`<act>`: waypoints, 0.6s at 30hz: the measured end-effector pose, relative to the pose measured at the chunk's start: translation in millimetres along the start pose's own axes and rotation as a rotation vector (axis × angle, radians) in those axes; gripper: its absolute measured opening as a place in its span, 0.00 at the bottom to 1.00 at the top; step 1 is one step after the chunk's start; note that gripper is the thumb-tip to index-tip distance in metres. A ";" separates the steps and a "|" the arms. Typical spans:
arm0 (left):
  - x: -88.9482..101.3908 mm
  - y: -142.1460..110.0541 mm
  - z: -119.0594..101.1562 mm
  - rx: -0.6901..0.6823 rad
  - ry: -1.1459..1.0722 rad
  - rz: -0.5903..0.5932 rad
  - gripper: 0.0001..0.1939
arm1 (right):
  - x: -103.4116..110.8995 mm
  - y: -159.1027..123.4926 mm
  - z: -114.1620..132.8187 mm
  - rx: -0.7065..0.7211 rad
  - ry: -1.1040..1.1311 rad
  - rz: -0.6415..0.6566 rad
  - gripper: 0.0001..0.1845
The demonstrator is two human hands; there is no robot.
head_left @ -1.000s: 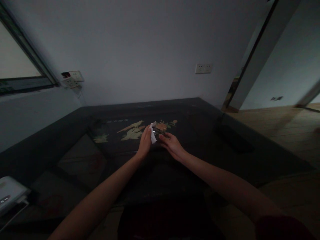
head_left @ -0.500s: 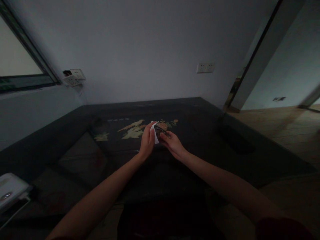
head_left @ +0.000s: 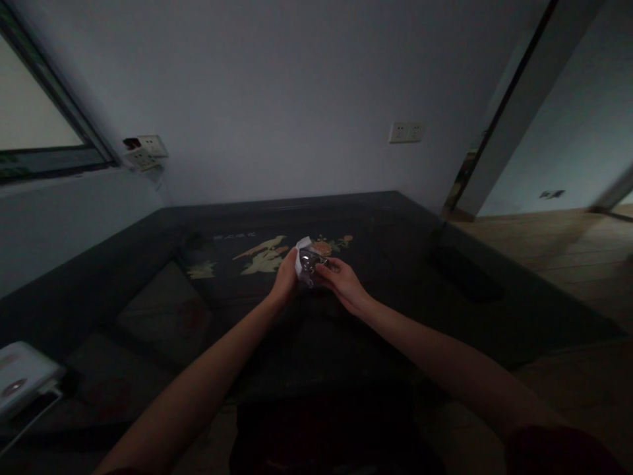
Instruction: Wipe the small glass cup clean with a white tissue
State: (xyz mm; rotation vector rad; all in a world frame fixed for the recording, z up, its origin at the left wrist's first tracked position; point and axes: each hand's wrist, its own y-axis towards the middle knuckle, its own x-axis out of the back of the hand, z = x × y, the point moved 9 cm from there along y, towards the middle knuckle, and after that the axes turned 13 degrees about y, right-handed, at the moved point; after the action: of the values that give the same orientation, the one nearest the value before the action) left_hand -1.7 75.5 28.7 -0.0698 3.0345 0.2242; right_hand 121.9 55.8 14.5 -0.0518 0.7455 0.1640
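Over the middle of a dark glass-topped table (head_left: pixel 395 264) both my hands meet around a small shiny object (head_left: pixel 309 262). My left hand (head_left: pixel 285 278) pinches a white piece of paper or cloth (head_left: pixel 299 258) against the object's left side. My right hand (head_left: pixel 341 280) holds the object from the right, fingers curled round it. The room is dim and I cannot make out what the object is. Under the hands the tabletop shows a painted pattern of pale birds and flowers (head_left: pixel 264 258).
A white device (head_left: pixel 22 382) lies at the table's near left corner. Wall sockets (head_left: pixel 143 152) stick out by the window at left, and another pair (head_left: pixel 405 132) sits on the back wall. A dark flat item (head_left: pixel 457 270) rests on the table's right side. Wooden floor lies to the right.
My left hand has shifted the white piece around the shiny object, which now shows more between my hands. Both arms stay over the same spot.
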 end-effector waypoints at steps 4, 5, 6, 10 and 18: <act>-8.8 2.9 18.5 0.191 -0.237 0.057 0.15 | -0.6 0.7 -0.1 -0.004 0.016 -0.003 0.21; -9.0 3.2 19.6 0.200 -0.241 0.057 0.15 | -1.2 0.6 -0.4 -0.005 0.021 0.001 0.22; -7.4 3.2 19.5 0.192 -0.223 0.043 0.15 | -2.0 0.4 -0.8 -0.006 0.023 0.006 0.22; 6.3 -2.6 -4.2 -0.082 0.089 -0.067 0.21 | -3.1 -0.8 -2.3 0.000 0.027 0.010 0.24; -25.4 -47.6 -69.0 -0.845 0.752 -0.014 0.20 | -1.4 -2.2 -3.5 0.005 0.040 -0.012 0.24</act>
State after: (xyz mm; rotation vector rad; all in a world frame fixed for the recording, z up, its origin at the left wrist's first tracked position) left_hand 19.6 19.2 92.3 -0.2879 3.3234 1.8140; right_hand 118.9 53.2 12.9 -0.0551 0.7856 0.1500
